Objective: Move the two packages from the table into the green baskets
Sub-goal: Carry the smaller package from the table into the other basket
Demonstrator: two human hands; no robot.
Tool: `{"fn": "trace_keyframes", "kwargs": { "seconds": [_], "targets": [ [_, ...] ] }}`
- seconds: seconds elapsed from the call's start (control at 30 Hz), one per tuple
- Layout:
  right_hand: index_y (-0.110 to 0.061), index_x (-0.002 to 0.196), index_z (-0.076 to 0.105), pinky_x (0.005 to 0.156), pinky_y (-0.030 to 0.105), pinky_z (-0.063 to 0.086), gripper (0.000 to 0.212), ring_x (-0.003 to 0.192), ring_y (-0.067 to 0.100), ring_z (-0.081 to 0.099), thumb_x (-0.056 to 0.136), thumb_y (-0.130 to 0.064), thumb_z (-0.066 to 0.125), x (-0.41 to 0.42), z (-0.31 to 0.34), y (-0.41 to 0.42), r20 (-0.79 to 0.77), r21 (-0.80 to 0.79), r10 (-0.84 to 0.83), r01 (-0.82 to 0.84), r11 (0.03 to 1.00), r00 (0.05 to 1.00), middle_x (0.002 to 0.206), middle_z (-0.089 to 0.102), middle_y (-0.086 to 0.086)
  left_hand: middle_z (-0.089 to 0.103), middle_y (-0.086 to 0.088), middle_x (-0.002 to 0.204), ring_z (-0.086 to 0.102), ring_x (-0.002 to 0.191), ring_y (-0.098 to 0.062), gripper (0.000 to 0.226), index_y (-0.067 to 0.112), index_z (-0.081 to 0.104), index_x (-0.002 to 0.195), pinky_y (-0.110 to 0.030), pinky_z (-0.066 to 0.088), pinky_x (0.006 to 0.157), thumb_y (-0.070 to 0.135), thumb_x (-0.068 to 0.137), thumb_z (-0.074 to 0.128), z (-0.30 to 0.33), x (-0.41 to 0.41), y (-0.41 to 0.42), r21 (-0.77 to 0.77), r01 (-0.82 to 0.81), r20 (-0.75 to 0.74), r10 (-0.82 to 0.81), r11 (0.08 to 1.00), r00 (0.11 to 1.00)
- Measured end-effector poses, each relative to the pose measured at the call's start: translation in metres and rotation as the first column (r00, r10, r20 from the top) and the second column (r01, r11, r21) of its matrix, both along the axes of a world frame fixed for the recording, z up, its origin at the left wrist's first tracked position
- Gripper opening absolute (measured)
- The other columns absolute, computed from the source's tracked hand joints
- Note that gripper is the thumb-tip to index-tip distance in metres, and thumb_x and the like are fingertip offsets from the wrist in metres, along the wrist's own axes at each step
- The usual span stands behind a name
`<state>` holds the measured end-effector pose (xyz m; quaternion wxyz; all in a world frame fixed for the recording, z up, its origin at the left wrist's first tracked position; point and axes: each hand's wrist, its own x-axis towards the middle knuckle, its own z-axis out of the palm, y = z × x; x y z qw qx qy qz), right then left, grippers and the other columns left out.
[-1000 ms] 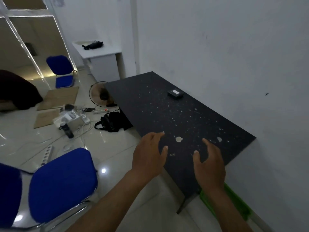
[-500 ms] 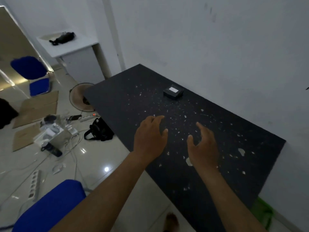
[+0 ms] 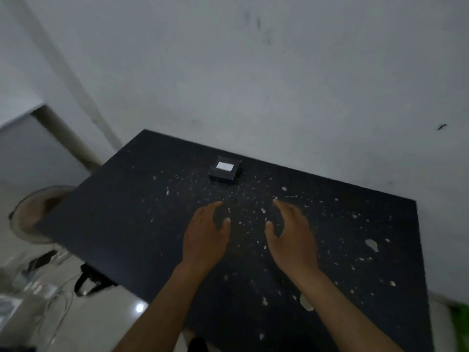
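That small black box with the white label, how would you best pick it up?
Grip the small black box by its two opposite short side walls, coming from above and from the near side. It lies flat on the black table, label up, low and squat, with nothing beside it. Both the left hand and the right hand are open, short of it.

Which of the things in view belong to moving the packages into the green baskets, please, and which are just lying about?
Part of the job:
- black package, on the table
- left hand and right hand, both open and empty
- green sliver at the right edge, possibly a basket

Just lying about:
- fan beyond the table
- black bag on the floor
- cables
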<state>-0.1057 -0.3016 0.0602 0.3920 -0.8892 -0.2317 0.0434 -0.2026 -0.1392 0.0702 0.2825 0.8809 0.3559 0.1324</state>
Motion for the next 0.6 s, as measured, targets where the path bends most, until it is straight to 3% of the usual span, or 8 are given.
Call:
{"fn": "trace_keyframes", "kwargs": {
  "seconds": [0.2,0.4,0.6],
  "targets": [
    [-0.03,0.145,0.041,0.104,0.034,0.04,0.052,0.132,0.017,0.044,0.095,-0.036,0.052,0.01,-0.018,0.079,-0.096,-0.026,-0.208,0.207,0.978,0.973,0.146,0.044,-0.004,0.053,-0.002,0.14,0.054,0.122,-0.018,0.049,0.027,0.047,0.14,-0.029,0.04,0.097,0.039,0.093,0.057,-0.017,0.027,0.109,-0.025,0.178,-0.031,-0.179,0.984,0.983],
    [-0.025,0.145,0.043,0.107,0.039,0.042,0.053,0.13,0.02,0.05,0.094,-0.037,0.053,0.009,-0.026,0.154,-0.224,-0.086,-0.33,0.318,0.944,0.917,0.146,0.049,0.0,0.051,-0.002,0.142,0.051,0.126,-0.022,0.052,0.029,0.043,0.143,-0.037,0.04,0.104,0.039,0.093,0.053,-0.024,0.051,0.187,-0.116,0.244,-0.088,-0.255,0.963,0.963],
    [-0.019,0.139,0.052,0.1,0.033,0.043,0.05,0.12,0.022,0.059,0.093,-0.039,0.055,0.04,-0.047,0.194,-0.351,-0.133,-0.424,0.404,0.905,0.835,0.136,0.059,0.004,0.052,-0.004,0.143,0.05,0.128,-0.024,0.054,0.027,0.042,0.144,-0.039,0.04,0.103,0.04,0.092,0.053,-0.048,0.091,0.225,-0.195,0.277,-0.135,-0.305,0.941,0.943]
  ]
}}
